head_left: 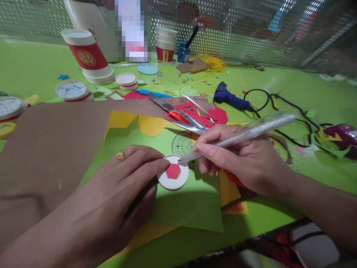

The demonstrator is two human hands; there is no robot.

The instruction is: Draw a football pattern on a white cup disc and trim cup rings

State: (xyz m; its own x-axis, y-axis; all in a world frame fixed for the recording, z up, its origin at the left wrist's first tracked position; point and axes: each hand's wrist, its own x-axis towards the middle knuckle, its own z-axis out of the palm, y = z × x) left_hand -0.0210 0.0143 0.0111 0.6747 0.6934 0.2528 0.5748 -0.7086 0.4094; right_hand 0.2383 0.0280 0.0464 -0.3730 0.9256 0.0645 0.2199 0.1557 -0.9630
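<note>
A small white disc (170, 184) with a red hexagon (173, 171) at its centre lies over green paper (192, 210). At the disc's left edge, my left hand (131, 178) grips it with closed fingers, the index fingertip on its top; the thumb is hidden. My right hand (237, 160) is closed around a clear pen (251, 128), tilted with its tip at the disc near the hexagon's upper right corner. Whether the tip touches the surface I cannot tell. A round printed protractor pattern (182, 143) shows just behind the disc. Scissors (192, 121) lie beyond my right hand.
Brown card (50, 149) spreads at left. Behind are a blue glue gun (231, 97) with black cable, a red-orange cutter (178, 116), red paper scraps (219, 115) and a blue pen (153, 93). Farther back stand a red-and-white paper cup (87, 56), stacked cups (165, 42) and a blue jar (184, 53).
</note>
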